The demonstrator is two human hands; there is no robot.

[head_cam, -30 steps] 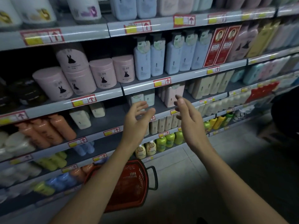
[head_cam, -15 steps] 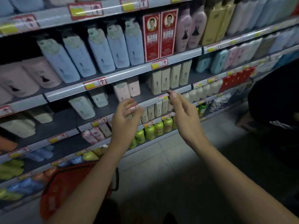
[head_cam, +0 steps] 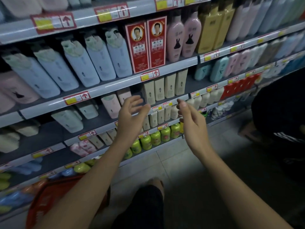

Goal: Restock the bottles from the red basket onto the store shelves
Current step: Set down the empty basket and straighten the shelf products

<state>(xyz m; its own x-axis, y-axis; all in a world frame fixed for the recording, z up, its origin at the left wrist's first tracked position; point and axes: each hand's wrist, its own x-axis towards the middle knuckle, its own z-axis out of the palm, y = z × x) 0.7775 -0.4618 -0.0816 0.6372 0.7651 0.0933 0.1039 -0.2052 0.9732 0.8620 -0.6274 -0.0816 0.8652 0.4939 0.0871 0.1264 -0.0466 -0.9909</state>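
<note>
The left hand [head_cam: 132, 116] and the right hand [head_cam: 192, 119] are raised side by side in front of the store shelves [head_cam: 105, 87], apart from each other, fingers loose and lightly curled, holding nothing. Past the fingertips stand cream bottles [head_cam: 165, 88] on a middle shelf, with a pink bottle [head_cam: 110, 105] to their left and green bottles [head_cam: 155, 138] lower down. The red basket [head_cam: 49, 200] sits on the floor at lower left, under the left forearm; its contents are hidden.
</note>
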